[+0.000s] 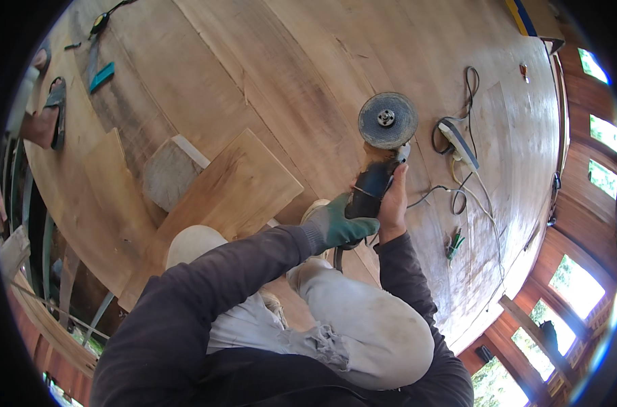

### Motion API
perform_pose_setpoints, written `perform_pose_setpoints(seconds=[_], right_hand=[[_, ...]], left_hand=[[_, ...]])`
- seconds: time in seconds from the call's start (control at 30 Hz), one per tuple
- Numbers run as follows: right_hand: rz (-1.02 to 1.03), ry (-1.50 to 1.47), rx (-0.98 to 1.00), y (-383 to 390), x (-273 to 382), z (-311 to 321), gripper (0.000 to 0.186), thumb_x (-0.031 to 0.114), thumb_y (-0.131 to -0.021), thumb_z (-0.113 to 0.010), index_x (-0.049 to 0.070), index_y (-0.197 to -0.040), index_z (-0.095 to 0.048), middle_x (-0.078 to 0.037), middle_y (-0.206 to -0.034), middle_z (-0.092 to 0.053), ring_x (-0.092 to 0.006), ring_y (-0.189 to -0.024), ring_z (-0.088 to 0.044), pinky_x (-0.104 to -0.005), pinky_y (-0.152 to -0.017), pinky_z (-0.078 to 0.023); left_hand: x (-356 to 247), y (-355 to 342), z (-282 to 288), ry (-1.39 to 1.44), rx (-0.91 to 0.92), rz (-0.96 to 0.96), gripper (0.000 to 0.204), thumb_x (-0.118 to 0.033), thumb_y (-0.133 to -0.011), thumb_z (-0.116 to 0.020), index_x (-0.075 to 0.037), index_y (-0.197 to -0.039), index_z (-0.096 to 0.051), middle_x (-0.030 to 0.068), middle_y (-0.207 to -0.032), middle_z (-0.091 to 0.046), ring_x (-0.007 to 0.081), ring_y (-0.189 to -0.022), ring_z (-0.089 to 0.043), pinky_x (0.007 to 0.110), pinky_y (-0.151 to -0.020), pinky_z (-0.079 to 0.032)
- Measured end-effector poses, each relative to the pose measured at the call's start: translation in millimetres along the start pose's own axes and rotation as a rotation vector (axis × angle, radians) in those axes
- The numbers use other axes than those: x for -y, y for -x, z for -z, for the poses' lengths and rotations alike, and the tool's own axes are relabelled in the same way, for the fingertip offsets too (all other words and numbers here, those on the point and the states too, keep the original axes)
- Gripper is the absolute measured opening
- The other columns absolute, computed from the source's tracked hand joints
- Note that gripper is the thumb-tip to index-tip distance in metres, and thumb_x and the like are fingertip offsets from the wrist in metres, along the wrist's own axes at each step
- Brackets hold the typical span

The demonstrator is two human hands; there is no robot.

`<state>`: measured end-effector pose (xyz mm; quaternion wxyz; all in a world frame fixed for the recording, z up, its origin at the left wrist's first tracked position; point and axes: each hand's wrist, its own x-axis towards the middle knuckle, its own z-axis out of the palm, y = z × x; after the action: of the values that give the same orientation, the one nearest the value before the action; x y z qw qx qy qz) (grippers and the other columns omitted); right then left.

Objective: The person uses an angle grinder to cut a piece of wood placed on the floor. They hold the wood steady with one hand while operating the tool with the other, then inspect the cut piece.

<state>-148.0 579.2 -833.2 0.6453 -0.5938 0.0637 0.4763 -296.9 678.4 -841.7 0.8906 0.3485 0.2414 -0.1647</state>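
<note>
An angle grinder (372, 188) with a dark body is held out in front of my knees. Its round grey disc (369, 125) faces up, with a metal nut at the centre. My left hand (345, 222), in a green and grey glove, is closed around the rear of the body. Bare, my right hand (392, 207) grips the body's right side, fingers partly hidden behind it. Whether the disc is turning I cannot tell. To the left, a loose wooden board (237, 180) lies across the plank floor beside my knee, with a grey rounded slab (172, 175) next to it.
A white power strip (459, 146) and looping cables lie to the right. Beyond my right forearm sits a small green bundle (454, 244). Far left are a tape measure (100, 24), a teal tool (101, 77) and another person's sandalled foot (53, 115). A box (535, 19) stands far right.
</note>
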Motion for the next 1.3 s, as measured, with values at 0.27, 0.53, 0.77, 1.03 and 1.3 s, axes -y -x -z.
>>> perform_pose_setpoints(seconds=[0.27,0.53,0.77,1.03,1.3], right_hand=[[-0.139,-0.104,0.014,-0.3,-4.7,-15.9,0.073,0.068,-0.115,-0.039,0.001,-0.126,-0.065,-0.016,-0.1,-0.076,-0.0341,-0.088,-0.079,-0.045,-0.08,-0.066],[-0.1,0.053,-0.009,-14.1,-0.4,-21.2,0.064,0.065,-0.109,-0.059,0.002,-0.119,-0.067,-0.014,-0.092,-0.073,-0.0297,-0.08,-0.078,-0.0434,-0.073,-0.066],[-0.012,0.554,0.016,-24.9,31.1,-29.7,0.025,0.02,-0.093,-0.083,0.002,-0.106,-0.072,-0.009,-0.09,-0.073,-0.0212,-0.076,-0.074,-0.0391,-0.07,-0.062],[0.027,1.287,0.176,-22.6,66.9,-34.0,0.044,0.029,-0.076,-0.089,-0.002,-0.105,-0.077,-0.009,-0.091,-0.077,-0.0184,-0.08,-0.073,-0.0369,-0.077,-0.058],[-0.057,1.453,0.276,-8.6,37.7,-38.2,0.048,0.032,-0.074,-0.089,-0.003,-0.103,-0.076,-0.011,-0.088,-0.077,-0.0226,-0.081,-0.075,-0.0383,-0.079,-0.059]], left_hand=[[4.3,4.4,-0.8,-0.387,-0.157,-0.038,0.049,-0.034,-0.089,-0.083,-0.008,-0.125,-0.064,0.0064,-0.099,-0.079,0.0187,-0.08,-0.077,0.036,-0.076,-0.063],[14.0,-9.6,10.2,-0.455,-0.146,-0.046,0.049,-0.035,-0.089,-0.081,-0.007,-0.126,-0.064,0.0093,-0.104,-0.079,0.0218,-0.094,-0.078,0.037,-0.085,-0.062],[-6.0,-0.2,25.0,-0.77,-0.139,-0.078,0.071,-0.055,-0.094,-0.078,-0.005,-0.142,-0.063,0.0164,-0.12,-0.079,0.0273,-0.107,-0.078,0.039,-0.096,-0.06],[-37.0,104.8,208.5,-1.445,-1.472,-0.027,0.062,-0.056,-0.109,-0.051,-0.014,-0.152,-0.064,0.0121,-0.167,-0.053,0.0341,-0.163,-0.036,0.056,-0.136,-0.02],[-38.9,102.5,204.3,-1.396,-1.288,0.216,0.056,-0.055,-0.111,-0.046,-0.019,-0.143,-0.073,0.0041,-0.165,-0.055,0.0324,-0.168,-0.021,0.062,-0.137,-0.004]])
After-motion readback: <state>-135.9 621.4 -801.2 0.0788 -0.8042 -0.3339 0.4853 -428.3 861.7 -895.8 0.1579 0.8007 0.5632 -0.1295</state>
